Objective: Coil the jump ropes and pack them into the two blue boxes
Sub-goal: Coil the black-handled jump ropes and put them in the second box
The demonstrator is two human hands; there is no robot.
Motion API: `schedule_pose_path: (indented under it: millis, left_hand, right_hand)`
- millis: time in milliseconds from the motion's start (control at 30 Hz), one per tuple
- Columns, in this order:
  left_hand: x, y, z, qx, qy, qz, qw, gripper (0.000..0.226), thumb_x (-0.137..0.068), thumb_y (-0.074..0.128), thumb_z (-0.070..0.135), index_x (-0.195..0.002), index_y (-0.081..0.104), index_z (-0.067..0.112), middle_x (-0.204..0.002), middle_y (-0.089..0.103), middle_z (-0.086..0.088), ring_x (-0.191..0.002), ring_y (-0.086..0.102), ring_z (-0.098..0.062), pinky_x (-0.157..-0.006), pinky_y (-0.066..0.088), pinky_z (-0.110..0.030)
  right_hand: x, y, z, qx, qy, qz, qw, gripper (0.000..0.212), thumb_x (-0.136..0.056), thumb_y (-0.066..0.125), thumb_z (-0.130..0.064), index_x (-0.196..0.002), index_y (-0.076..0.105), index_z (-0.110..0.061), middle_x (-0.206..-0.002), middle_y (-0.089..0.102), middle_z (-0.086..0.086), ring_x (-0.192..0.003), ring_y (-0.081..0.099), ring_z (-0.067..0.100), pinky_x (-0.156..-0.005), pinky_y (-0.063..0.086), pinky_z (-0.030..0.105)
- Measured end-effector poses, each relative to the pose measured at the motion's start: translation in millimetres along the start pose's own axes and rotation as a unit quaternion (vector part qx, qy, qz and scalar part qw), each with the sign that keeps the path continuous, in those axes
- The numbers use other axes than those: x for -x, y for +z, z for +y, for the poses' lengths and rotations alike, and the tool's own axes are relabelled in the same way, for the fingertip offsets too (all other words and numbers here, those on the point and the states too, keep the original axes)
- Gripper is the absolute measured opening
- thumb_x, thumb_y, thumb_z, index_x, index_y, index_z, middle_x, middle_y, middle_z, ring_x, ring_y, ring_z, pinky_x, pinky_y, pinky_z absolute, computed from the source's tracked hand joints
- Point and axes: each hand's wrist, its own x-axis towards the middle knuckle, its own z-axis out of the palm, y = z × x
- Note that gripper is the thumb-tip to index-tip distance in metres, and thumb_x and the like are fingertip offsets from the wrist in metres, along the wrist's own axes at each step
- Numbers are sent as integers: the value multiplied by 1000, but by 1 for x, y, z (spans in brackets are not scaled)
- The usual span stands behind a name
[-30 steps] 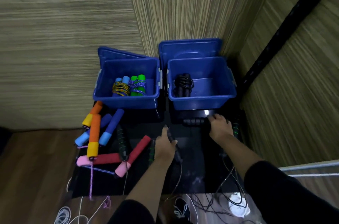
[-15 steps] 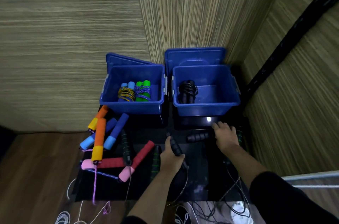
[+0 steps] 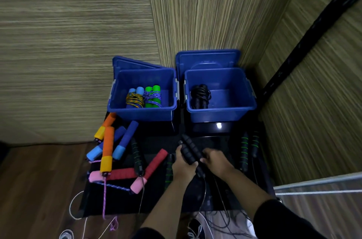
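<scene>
Your left hand (image 3: 183, 166) grips two black handles (image 3: 189, 150) in front of the right box (image 3: 220, 113); your right hand (image 3: 216, 162) pinches them too.

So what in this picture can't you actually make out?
- Black handles, head view: the left hand grips them; the right hand covers their near ends.
- Their cords: cut off by the bottom edge.
- Black bundle in the right box: too dark to count the handles.
</scene>
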Motion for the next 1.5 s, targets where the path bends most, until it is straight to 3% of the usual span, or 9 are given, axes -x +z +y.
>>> schedule_pose_path:
  millis: [100,233,467,700,933,1033,1200,1333,1500]
  left_hand:
    - [-2,-2,-5,22,-3,-6,1000,83,-76,74,8,-138,32,44,-127,53,-14,-107,60,-32,-84,56,-49]
    - [0,-2,-5,40,-7,-13,999,81,-79,72,4,-139,32,41,-129,52,-15,-100,61,-30,-76,58,-51]
    - [20,-14,17,-172,123,27,977,79,-85,71,26,-147,24,15,-138,29,-18,-123,45,-34,-104,39,-35]
    - [30,-31,45,-285,203,-13,937,78,-84,65,49,-145,28,17,-137,28,-10,-124,45,-29,-100,43,-33]
    - [46,-52,83,-474,373,-43,797,100,-72,55,77,-150,16,28,-156,11,6,-133,22,-26,-109,31,-41]
    - [51,-60,108,-559,446,9,699,104,-70,48,83,-151,12,30,-160,2,7,-143,9,-27,-118,3,-51]
    - [52,-80,137,-620,476,-1,624,88,-82,36,77,-153,10,31,-160,10,9,-148,3,-15,-107,-24,-59]
    - [58,-98,148,-531,487,-25,693,71,-88,44,64,-144,28,25,-146,40,3,-139,32,-21,-117,5,-53]
    - [70,-113,164,-392,465,-57,792,48,-86,57,53,-123,34,34,-117,56,3,-103,59,-25,-87,48,-40]
  right_hand:
    - [8,10,6,5,-9,-19,1000,39,-79,66,-23,-111,56,-3,-104,52,9,-104,54,25,-77,35,17]
    - [18,20,10,85,23,-95,992,112,-63,79,-29,-150,11,-13,-141,22,7,-126,39,31,-103,41,35]
    - [23,10,9,-80,40,15,996,60,-76,68,-4,-133,49,-11,-113,43,8,-106,54,26,-75,48,20]
    - [32,-26,24,-269,79,42,959,56,-72,70,12,-126,56,3,-107,47,6,-87,62,18,-64,59,28]
    - [45,-69,2,-291,35,61,954,49,-70,69,17,-115,64,1,-97,50,4,-79,57,7,-58,54,16]
    - [46,-93,-16,-221,-15,47,974,41,-67,72,15,-103,67,-3,-98,52,4,-81,56,-1,-60,49,10]
    - [45,-120,-49,-184,-62,40,980,46,-65,75,10,-105,70,-12,-96,50,-2,-96,56,11,-77,47,13]
    - [50,-136,-75,-199,-113,20,973,48,-70,72,13,-113,68,-7,-99,52,0,-98,54,16,-75,47,9]
    - [45,-144,-105,-290,-133,73,945,33,-82,59,12,-109,68,-5,-104,64,14,-87,64,15,-71,54,19]
